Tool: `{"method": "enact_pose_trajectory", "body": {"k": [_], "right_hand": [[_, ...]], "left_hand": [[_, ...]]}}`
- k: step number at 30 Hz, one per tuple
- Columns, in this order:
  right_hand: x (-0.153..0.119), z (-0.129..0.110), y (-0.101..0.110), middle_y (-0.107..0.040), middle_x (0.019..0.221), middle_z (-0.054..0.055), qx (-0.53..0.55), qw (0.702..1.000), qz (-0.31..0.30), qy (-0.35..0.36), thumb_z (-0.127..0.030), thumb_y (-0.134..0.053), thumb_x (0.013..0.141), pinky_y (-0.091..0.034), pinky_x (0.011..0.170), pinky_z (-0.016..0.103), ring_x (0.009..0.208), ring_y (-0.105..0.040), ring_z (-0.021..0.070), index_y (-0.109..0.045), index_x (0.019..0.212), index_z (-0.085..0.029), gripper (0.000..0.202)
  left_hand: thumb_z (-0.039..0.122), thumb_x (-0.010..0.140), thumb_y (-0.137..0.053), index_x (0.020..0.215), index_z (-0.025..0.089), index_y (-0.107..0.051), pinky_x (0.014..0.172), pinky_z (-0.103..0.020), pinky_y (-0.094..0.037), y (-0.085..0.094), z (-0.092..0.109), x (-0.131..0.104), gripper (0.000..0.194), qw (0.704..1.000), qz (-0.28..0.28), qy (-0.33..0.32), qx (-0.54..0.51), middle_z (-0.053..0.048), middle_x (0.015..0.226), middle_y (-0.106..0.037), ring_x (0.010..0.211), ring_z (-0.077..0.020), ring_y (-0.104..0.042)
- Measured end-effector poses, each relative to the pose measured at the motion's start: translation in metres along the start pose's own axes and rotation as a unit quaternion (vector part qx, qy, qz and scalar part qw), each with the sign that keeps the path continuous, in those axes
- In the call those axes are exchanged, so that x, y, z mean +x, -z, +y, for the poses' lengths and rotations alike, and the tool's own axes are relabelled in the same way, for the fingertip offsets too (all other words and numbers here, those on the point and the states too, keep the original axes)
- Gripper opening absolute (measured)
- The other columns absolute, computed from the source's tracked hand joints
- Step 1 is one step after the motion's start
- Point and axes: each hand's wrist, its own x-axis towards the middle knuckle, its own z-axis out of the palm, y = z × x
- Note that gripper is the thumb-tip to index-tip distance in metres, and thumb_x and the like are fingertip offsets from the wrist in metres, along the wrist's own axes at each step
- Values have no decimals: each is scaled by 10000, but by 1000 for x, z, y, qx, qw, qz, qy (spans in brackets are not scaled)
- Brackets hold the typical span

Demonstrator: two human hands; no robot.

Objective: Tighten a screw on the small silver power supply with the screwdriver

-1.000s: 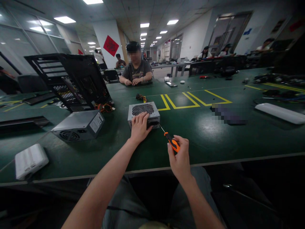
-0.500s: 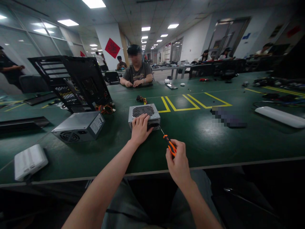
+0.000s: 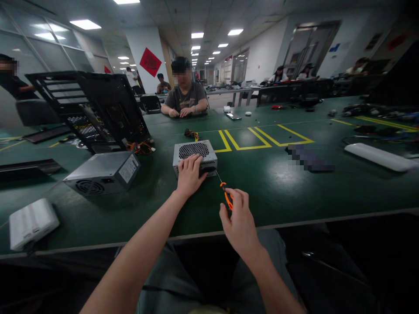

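A grey computer power supply (image 3: 194, 150) with a honeycomb vent on top sits on the green table. My left hand (image 3: 190, 176) lies over its near side, fingers on the top edge and thumb along the front face, steadying it. In my right hand (image 3: 238, 218) is a screwdriver (image 3: 228, 200) with an orange and black handle, the fingers curled round it and the thumb at its side. Its thin shaft slants up to the lower right of the power supply's near face, where the tip seems to touch. The exact contact point is too small to make out.
A second power supply (image 3: 104, 172) and an open black computer case (image 3: 94, 111) stand to the left. A white box-like device (image 3: 32, 222) lies near the front edge. Rightward are a blurred-out dark item (image 3: 309, 159) and a long white bar (image 3: 379, 157). A person (image 3: 185, 96) sits opposite.
The fingers of my right hand have shifted on the screwdriver handle, the thumb lower and looser. My left hand stays on the power supply. The whole view has shifted slightly.
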Motion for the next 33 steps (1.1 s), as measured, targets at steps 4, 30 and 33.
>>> {"method": "enact_pose_trajectory", "body": {"k": [4,30,33], "right_hand": [[3,-7,1,-505,1063,152,-20,1000,-15,13,-229,-324,871,-496,668,340,912,-572,227,-407,1185,-137,338],[7,10,4,-571,956,76,14,997,-13,-68,-372,-352,874,-479,656,343,816,-598,210,-470,1031,-191,267],[4,5,-1,-488,1036,108,31,999,6,-40,-293,-436,818,-492,652,340,855,-579,213,-434,1053,-183,259]], "left_hand": [[310,762,-561,1221,192,-387,979,-416,-241,-1,-1,0,505,1000,-3,0,-5,-103,1292,-448,1220,-256,-348],[304,770,-549,1222,185,-387,983,-410,-243,1,0,1,494,1000,-6,5,-2,-98,1295,-447,1221,-252,-347],[309,771,-546,1221,188,-390,980,-417,-249,1,0,0,492,1000,-8,6,-3,-103,1292,-449,1222,-258,-348]]}}
